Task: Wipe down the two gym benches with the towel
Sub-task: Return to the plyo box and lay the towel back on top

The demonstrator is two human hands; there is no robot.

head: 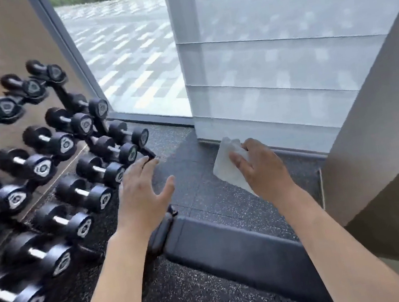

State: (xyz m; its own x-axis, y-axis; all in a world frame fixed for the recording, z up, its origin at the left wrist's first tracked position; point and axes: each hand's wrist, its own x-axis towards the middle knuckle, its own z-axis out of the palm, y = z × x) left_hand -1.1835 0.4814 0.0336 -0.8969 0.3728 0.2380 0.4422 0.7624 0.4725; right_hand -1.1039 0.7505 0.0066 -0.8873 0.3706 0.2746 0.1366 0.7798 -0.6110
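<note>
Bench (235, 249): padded, heavy, we judge it stays put under wiping | right hand (264, 169): above bench's far end, fingers curled round towel | left hand (144, 188): beside it, spread, empty | towel (226, 164): small, soft, light; we advise bunching it in the palm.
</note>
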